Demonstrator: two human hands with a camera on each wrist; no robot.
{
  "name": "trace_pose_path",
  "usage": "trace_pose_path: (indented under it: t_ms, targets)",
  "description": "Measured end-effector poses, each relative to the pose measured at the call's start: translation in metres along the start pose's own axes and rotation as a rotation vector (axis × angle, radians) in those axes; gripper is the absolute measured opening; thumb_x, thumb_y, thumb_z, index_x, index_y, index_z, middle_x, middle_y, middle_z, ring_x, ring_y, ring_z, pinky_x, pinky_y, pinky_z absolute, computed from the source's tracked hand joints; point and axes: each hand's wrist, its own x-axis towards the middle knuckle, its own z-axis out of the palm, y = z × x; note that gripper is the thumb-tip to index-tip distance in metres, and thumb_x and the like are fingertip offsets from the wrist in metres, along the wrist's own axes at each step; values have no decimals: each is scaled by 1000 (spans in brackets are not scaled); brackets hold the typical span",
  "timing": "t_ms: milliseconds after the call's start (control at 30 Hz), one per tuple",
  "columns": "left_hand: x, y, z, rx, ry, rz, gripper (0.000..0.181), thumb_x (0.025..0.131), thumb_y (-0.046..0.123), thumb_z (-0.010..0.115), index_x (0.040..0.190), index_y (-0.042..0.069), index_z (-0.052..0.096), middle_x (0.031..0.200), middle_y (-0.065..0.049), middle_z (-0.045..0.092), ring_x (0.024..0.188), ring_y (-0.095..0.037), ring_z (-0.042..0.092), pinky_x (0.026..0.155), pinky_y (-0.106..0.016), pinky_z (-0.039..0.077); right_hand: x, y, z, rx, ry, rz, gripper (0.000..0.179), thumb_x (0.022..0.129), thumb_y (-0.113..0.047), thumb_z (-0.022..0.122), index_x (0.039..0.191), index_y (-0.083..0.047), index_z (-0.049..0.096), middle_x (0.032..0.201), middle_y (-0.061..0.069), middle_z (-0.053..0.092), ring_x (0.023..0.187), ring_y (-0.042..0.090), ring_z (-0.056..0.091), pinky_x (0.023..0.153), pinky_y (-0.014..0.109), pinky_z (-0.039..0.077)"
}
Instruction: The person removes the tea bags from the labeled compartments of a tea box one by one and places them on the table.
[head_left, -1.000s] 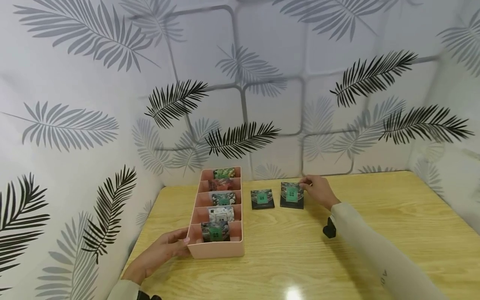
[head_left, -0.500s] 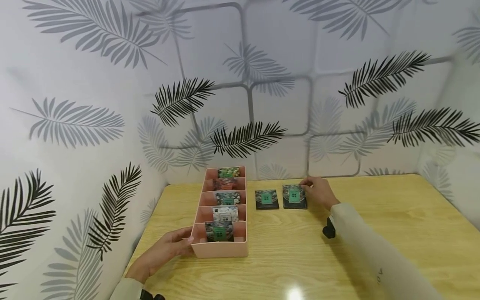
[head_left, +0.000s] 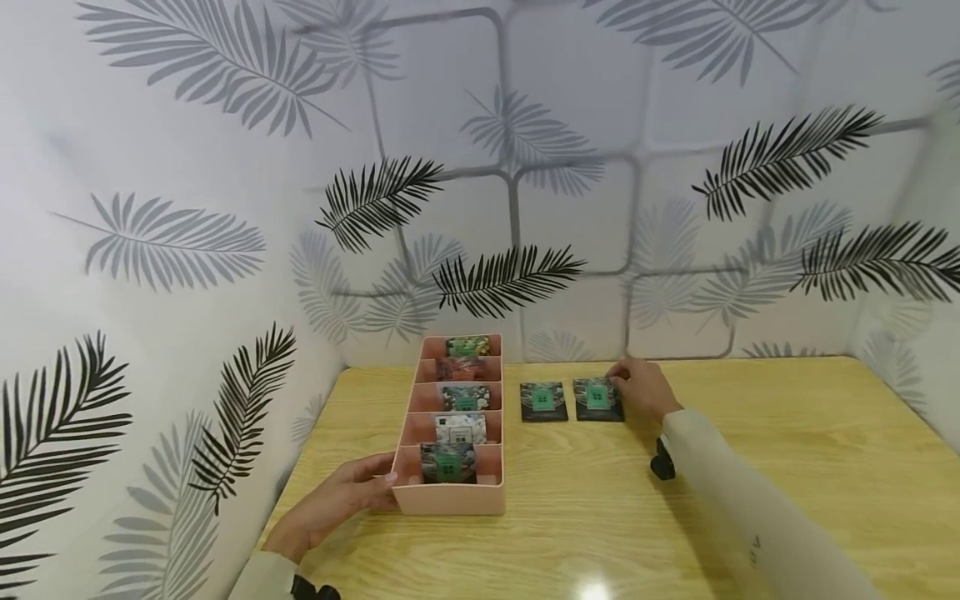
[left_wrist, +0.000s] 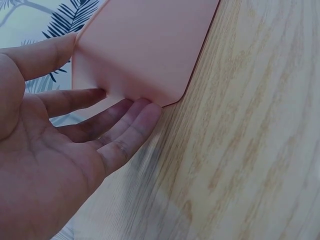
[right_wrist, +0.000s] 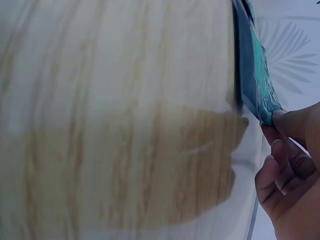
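With thumb and finger, my right hand (head_left: 643, 388) pinches the upper right corner of a dark sachet with a green label (head_left: 598, 398) on the table. The right wrist view shows that sachet (right_wrist: 257, 67) edge-on, its pinched corner raised off the wood. A matching sachet (head_left: 543, 401) lies just to its left. My left hand (head_left: 347, 498) is at the front left corner of a pink compartment box (head_left: 450, 500). In the left wrist view its fairly straight fingers (left_wrist: 132, 132) touch the box's smooth wall (left_wrist: 145, 45), the thumb at an edge.
Inside the box, each compartment holds sachets, among them a green one (head_left: 467, 346), a red one (head_left: 461, 367), a white one (head_left: 461, 428) and a dark one (head_left: 447, 463). A leaf-patterned wall covering (head_left: 570, 317) stands behind the wooden table (head_left: 585, 500).
My right hand has lowered the upper edge of the right sachet, which now lines up with its neighbour. My left hand has stayed at the box. The head view has shifted a little left.
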Motion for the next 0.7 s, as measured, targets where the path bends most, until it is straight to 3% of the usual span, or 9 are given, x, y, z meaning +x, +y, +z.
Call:
trace_pose_path:
  t_ms: [267,700]
  targets:
    - [1,0,0,7,1,0,69,111,27,51,161,-7,17,165,-31,19,127,-36,59,109,-49,48,-1,6,2,-6,-4,-18,16,102,-5,62,109,3,73,99,17,72,86,32,67,75,50,55]
    - [2,0,-1,17,5,1,69,111,27,52,161,-6,19,162,-31,25,125,-36,60,108,-50,48,-9,6,-4,33,20,-38,25,105,-7,56,122,8,67,107,24,70,88,35,67,72,49,56]
